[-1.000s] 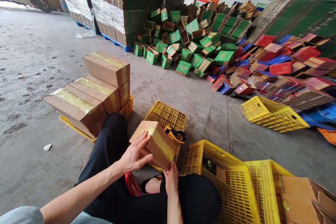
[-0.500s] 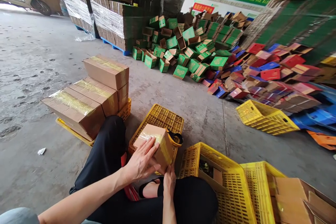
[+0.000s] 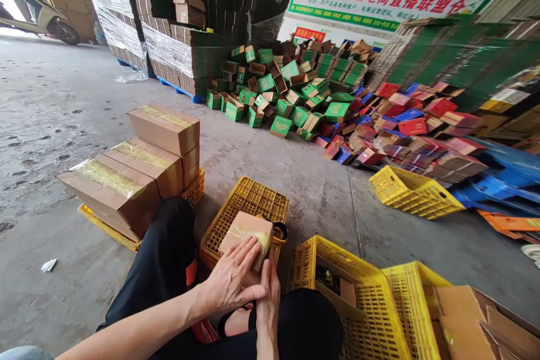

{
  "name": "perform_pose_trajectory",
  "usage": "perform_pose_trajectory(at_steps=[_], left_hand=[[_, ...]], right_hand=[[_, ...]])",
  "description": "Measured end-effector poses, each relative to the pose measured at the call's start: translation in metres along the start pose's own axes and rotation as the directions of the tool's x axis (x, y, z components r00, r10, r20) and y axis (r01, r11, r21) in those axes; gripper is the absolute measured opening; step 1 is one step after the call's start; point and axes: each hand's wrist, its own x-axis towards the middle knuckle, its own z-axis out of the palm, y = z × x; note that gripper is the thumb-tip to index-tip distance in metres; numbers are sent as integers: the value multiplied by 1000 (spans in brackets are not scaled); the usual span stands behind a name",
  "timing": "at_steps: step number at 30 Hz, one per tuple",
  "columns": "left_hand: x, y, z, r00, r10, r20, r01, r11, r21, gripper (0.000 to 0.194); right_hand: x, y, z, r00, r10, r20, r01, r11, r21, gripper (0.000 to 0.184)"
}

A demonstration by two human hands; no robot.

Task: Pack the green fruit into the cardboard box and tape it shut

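A small brown cardboard box (image 3: 241,229) with yellowish clear tape over it rests on an upturned yellow plastic crate (image 3: 253,194) between my knees. My left hand (image 3: 234,273) lies open on the box's top near edge, fingers stretched flat over the tape. Against the near right side of the box, my right hand (image 3: 268,287) is open, its fingers straight and pointing up. The two hands almost meet at the thumbs. A black, round-ended tool (image 3: 280,232), perhaps a tape dispenser, lies behind the box and is partly hidden by it.
Taped brown boxes (image 3: 143,171) are stacked on a yellow crate at my left. Yellow crates (image 3: 371,287) stand at my right, with cardboard (image 3: 468,315) in one. A yellow crate (image 3: 415,194) sits farther off. Green boxes (image 3: 280,126) and red-blue boxes (image 3: 411,126) lie heaped ahead.
My left hand has slid toward the box's near right edge. My right hand has moved up the box's side, its fingers now straighter. The view has tilted up and turned slightly right.
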Motion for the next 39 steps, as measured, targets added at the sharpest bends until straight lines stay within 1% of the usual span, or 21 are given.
perform_pose_trajectory(at_steps=[1,2,5,7,10,14,17,20,24,26,28,30,32,35,39], left_hand=[[2,1,-1,1000,11,-4,-11,1000,-1,97],[4,2,-2,1000,22,-2,-22,1000,1,94],[12,3,-4,998,50,27,-50,999,3,87],[16,2,-3,997,63,43,-63,998,7,88],[21,2,-1,995,79,60,-80,997,15,95],[25,3,-1,995,71,77,-72,997,12,92],[27,6,-1,994,65,83,-67,997,26,90],[27,3,-2,997,36,75,-41,997,63,86],[25,-16,-4,999,-51,16,48,988,147,81],[23,-27,-4,995,-103,-8,103,978,183,82],[21,-33,-1,992,-122,-4,121,976,183,82],[20,-34,6,994,-107,4,105,984,144,88],[19,-30,14,996,-88,-2,87,992,86,93],[20,-24,24,996,-87,-2,87,996,25,94],[21,-22,27,995,-99,17,98,994,39,96]], right_hand=[[0,-11,-1,999,36,3,-36,999,31,76],[0,-20,-3,999,46,-6,-45,998,49,78],[2,-35,-8,999,23,-43,-22,999,41,76],[5,-35,-12,999,-16,-48,17,1000,3,74],[8,-28,-20,995,-89,-49,86,994,-75,70],[5,-25,-29,988,-150,-36,136,960,-243,63],[1,-30,-32,982,-189,-25,169,921,-352,62],[-1,-40,-31,976,-208,-62,163,891,-425,65],[1,-48,-33,961,-246,-124,166,877,-451,72],[1,-46,-37,957,-251,-149,161,879,-449,74],[0,-41,-42,955,-244,-167,147,882,-447,75],[-1,-36,-46,954,-240,-180,134,879,-458,78],[-1,-31,-47,953,-236,-189,120,868,-483,83],[-2,-28,-47,955,-232,-187,109,857,-504,88],[-2,-30,-44,947,-244,-209,106,851,-515,85]])
